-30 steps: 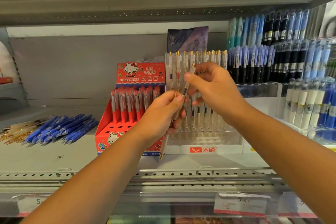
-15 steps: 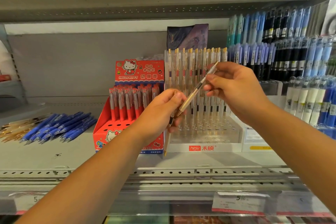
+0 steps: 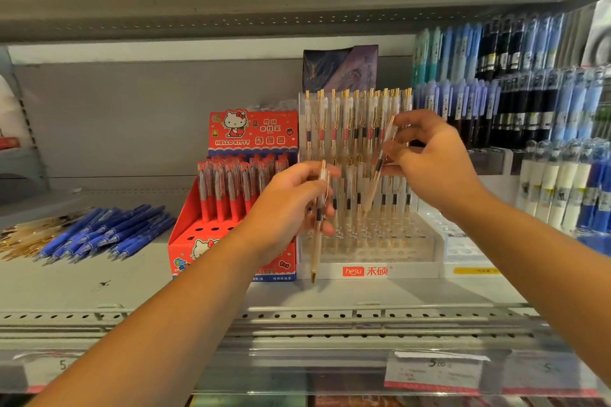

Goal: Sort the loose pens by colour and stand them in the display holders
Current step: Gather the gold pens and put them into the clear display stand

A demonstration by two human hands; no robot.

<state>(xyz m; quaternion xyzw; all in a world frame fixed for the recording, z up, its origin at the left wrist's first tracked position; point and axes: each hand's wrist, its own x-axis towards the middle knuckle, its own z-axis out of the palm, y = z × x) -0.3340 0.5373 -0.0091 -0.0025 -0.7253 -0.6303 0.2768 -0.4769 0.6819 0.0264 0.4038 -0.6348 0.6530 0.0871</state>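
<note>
Two clear pens are held up, one in each hand, right in front of the clear stand.

Nearest, the left hand (image 3: 291, 205) is curled round the top of a hanging pen (image 3: 315, 248), tip pointing down before the stand's left corner; whether a second is tucked behind it cannot be told. Just beyond, a slanted pen (image 3: 375, 182) is pinched at mid-barrel by the right hand (image 3: 433, 168), tip aimed at the clear stand (image 3: 416, 269). These pens are judged light, stiff and a little slick, with thin gold clips that could bend, so the barrel is the place to be gripped. In the stand, ten or so pens are counted in the back row, with fewer in front. Beside it one red box (image 3: 185, 254) is seen, part filled. Far left, a pile of blue pens (image 3: 109, 235), over a dozen, and gold-trimmed pens (image 3: 26, 238), too blurred to count, are left lying loose.
</note>
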